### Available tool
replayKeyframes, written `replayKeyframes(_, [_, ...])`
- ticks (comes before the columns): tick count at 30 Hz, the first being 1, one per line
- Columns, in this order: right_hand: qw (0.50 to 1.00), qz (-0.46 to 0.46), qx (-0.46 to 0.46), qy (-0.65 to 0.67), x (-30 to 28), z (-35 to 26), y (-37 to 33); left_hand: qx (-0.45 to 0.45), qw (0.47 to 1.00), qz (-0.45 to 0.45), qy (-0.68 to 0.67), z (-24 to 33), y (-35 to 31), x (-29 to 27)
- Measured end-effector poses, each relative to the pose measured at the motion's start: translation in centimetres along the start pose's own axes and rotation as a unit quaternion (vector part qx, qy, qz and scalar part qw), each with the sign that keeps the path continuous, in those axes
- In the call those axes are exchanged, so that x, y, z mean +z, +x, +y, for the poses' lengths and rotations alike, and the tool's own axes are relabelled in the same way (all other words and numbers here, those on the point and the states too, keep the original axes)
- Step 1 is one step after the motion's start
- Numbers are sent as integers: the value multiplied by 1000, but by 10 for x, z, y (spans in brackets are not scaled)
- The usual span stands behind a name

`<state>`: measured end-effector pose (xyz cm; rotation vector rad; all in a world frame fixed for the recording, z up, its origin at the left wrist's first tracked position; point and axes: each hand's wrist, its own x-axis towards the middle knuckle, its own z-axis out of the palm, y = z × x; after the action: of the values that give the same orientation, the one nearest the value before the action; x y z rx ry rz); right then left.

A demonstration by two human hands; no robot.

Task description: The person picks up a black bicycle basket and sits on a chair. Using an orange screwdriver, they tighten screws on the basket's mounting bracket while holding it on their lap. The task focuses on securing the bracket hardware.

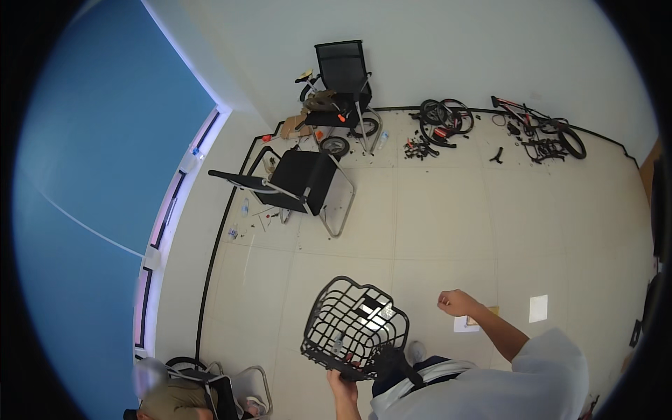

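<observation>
Black basket (367,306), just one: of two hands, left hand (341,384) grips it, right hand (458,303) curls, contents unclear.

My left hand (341,383) grips the basket (336,364) at its near edge. It is black, an open grid of crossing bars with rounded corners and a thicker rim that dips and curves on the side farthest from that hand. I have it aslant, reaching forward and to both sides of my left hand, so I look into the grid. Light shows through the bars ahead and to the right of the hand. A dark mass overlaps the corner right of it; whether that belongs to the basket, I can't tell.
</observation>
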<state>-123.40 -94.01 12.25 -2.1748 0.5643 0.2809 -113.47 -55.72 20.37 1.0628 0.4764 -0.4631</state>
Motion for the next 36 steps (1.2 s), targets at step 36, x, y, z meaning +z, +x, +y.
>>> replayKeyframes(36, [952, 177, 106, 228, -452, -42, 1009, 3, 976, 215, -45, 291, 729, 593])
